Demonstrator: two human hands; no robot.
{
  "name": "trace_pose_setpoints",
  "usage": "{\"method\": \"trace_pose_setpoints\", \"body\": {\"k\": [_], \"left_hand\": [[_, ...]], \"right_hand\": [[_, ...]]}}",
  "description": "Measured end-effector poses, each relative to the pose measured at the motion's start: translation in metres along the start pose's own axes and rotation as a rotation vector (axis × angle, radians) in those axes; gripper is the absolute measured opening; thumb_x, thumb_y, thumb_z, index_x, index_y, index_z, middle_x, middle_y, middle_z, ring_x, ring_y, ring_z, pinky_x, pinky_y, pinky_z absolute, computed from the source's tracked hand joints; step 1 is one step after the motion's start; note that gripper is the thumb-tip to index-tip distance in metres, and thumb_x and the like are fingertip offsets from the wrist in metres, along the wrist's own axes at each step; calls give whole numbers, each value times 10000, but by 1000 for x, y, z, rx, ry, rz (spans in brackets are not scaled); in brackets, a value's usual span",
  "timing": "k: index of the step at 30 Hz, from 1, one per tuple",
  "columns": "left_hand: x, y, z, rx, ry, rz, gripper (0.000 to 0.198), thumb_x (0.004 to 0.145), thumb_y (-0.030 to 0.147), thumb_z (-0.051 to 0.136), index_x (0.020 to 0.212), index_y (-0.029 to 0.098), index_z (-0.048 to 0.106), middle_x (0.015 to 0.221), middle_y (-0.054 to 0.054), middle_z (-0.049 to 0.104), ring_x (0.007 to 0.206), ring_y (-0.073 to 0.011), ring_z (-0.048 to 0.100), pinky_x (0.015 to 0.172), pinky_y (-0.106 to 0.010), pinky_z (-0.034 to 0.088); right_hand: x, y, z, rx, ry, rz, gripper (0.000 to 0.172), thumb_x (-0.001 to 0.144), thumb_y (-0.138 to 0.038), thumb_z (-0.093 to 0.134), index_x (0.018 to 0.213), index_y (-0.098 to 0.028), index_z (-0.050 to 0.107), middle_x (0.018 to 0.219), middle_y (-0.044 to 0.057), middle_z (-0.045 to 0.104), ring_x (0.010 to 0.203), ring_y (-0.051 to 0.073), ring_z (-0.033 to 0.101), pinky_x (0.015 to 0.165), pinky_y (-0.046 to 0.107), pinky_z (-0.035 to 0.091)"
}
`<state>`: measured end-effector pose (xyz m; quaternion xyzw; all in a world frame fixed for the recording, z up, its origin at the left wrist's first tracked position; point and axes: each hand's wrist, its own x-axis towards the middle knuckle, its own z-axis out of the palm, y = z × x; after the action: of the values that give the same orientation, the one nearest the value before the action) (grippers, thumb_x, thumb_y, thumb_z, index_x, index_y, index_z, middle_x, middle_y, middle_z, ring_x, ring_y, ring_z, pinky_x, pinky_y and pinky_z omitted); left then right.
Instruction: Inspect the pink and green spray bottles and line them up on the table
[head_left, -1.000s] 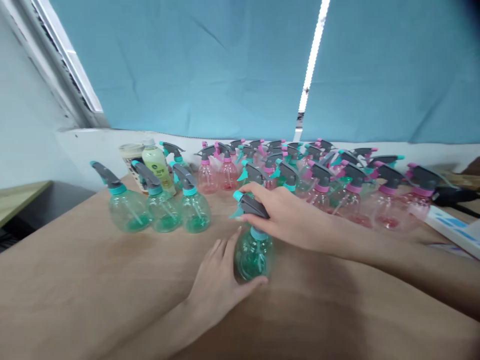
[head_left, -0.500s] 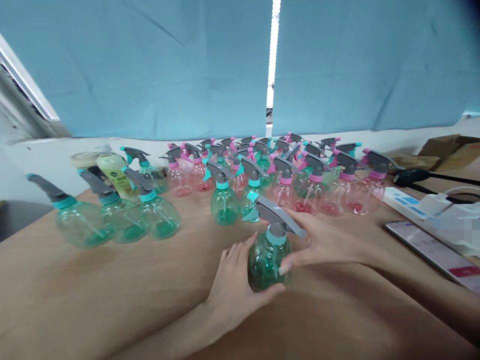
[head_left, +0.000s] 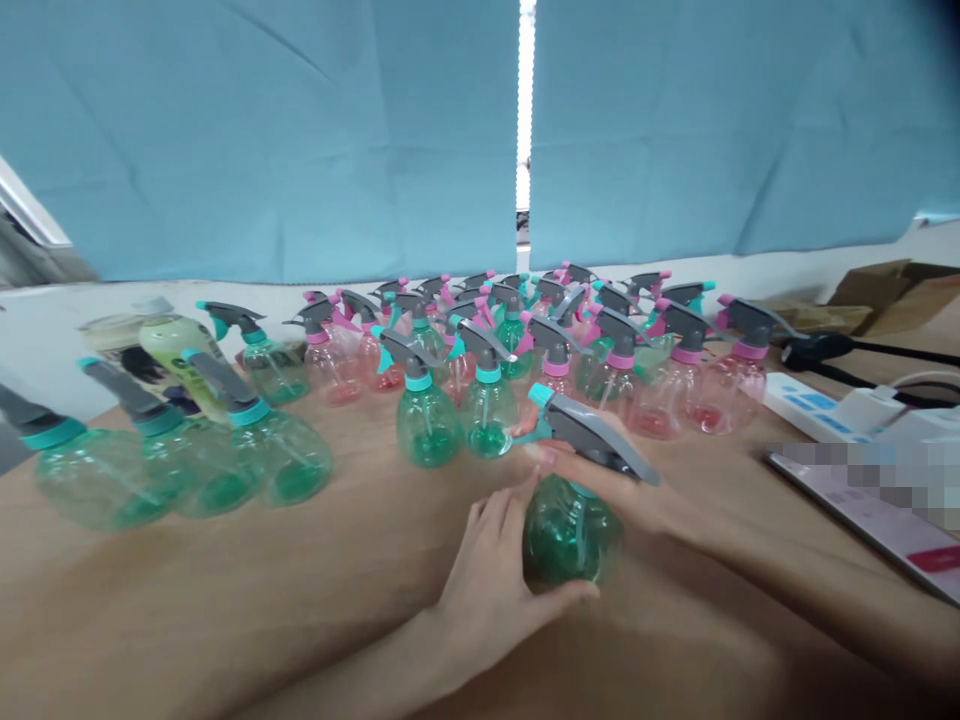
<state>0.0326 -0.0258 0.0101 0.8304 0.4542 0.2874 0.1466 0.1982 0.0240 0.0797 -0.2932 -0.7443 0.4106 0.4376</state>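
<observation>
A clear green spray bottle (head_left: 570,535) with a grey trigger head and turquoise collar stands slightly tilted in front of me. My left hand (head_left: 495,570) is wrapped round the lower left side of its body, thumb across the front. My right hand (head_left: 622,490) closes around the neck just under the trigger head, its fingertips showing by the trigger at the left; the collar is mostly hidden behind it. Just beyond stand two more green spray bottles (head_left: 427,425), upright. Several pink spray bottles (head_left: 660,400) and further green ones crowd together behind.
At the left stand three green spray bottles (head_left: 277,455), near a yellow-green bottle (head_left: 180,350) and a pale tub (head_left: 112,335). On the right lie a phone (head_left: 847,510), a white power strip (head_left: 810,405) with plugs, and a cardboard box (head_left: 892,295). A blue curtain hangs behind.
My right hand has shifted from the bottle's body up to its neck, beneath the trigger head. My left hand keeps its hold on the body. The view has turned a little right.
</observation>
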Motion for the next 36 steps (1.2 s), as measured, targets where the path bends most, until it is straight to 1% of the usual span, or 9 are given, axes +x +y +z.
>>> {"method": "trace_pose_setpoints", "body": {"k": [5,9,12,15,23,26,28,31,36], "left_hand": [[-5,-12,-2,160,-34,46,877,804,518,687,1449,144,226,1319,-179,527,1194,-353,495,982,-563,373],[-11,-20,-4,359,-39,85,729,860,416,629,1414,80,294,1347,-197,511,1244,-348,466,1058,-607,260],[-13,-23,-7,422,-85,98,656,881,380,591,1392,51,344,1367,-201,500,1277,-340,438,1080,-595,239],[-13,-23,-9,434,-108,106,617,895,371,560,1395,68,363,1389,-185,488,1305,-326,409,1096,-576,228],[-13,-26,-7,431,-94,120,613,900,376,541,1408,84,363,1416,-182,461,1317,-330,398,1093,-565,247],[-13,-27,-6,422,-95,114,617,899,385,535,1414,95,357,1414,-186,463,1319,-333,396,1090,-558,254],[-13,-27,-6,421,-93,119,614,899,379,537,1408,82,363,1411,-193,463,1318,-334,397,1089,-556,259],[-13,-27,-5,408,-83,125,615,898,374,537,1415,95,357,1414,-178,465,1315,-331,402,1086,-554,270],[-15,-27,-5,390,-96,103,592,909,361,527,1418,118,349,1435,-175,436,1330,-328,377,1078,-555,283]], "right_hand": [[4,7,-3,-104,20,-54,135,866,-375,575,925,-256,596,633,-41,484,549,118,425,524,261,375],[13,14,-6,-126,82,-75,130,875,-375,548,854,-259,604,620,-41,448,548,121,380,504,257,328],[20,16,-9,-131,76,-44,112,871,-327,545,869,-235,609,605,-47,459,534,113,376,509,258,320],[23,13,-11,-127,57,-53,102,868,-297,546,892,-217,605,662,-36,512,566,112,422,552,264,356],[21,13,-13,-137,48,-109,76,874,-270,526,859,-222,582,649,-45,499,549,105,417,541,256,370],[21,15,-13,-175,71,-135,70,877,-280,532,876,-232,583,688,-37,534,591,115,452,585,264,401],[20,14,-13,-193,77,-170,66,882,-261,531,828,-241,564,684,-44,521,600,111,448,589,254,400],[20,12,-13,-184,69,-204,157,885,-238,530,730,-229,502,652,-57,467,574,94,403,559,237,371],[21,11,-15,-161,58,-148,167,880,-267,538,730,-215,485,657,-55,448,593,93,401,557,242,353]]}}
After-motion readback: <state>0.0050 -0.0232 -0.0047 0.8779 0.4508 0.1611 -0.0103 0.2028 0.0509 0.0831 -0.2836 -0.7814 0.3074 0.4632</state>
